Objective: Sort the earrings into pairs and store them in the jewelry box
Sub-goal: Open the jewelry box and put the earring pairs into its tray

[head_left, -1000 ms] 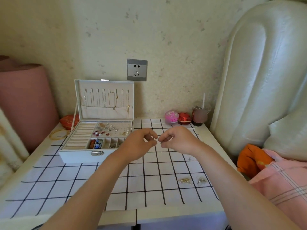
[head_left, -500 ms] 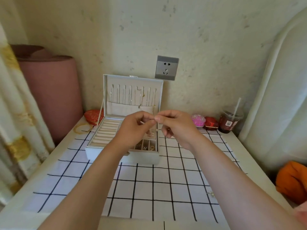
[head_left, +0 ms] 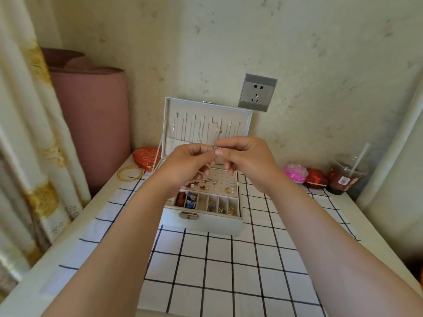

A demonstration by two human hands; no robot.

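View: one wide-angle head camera, worn by the person.
Direction: forward and down across the surface (head_left: pixel 75 229), toward the wall (head_left: pixel 206 42) at its far edge.
Nearness: close. Both forearms enter from the bottom edge, and the left hand (head_left: pixel 183 165) and right hand (head_left: pixel 247 161) meet at frame centre, pinching an earring (head_left: pixel 215 146).
Behind the hands: the open jewelry box (head_left: pixel 206 221), partly covered by them.

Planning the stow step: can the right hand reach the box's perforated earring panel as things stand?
Probably yes. The lid stands open and the perforated panel lies exposed below the right hand, nothing between. That hand and the left hand pinch a small earring.
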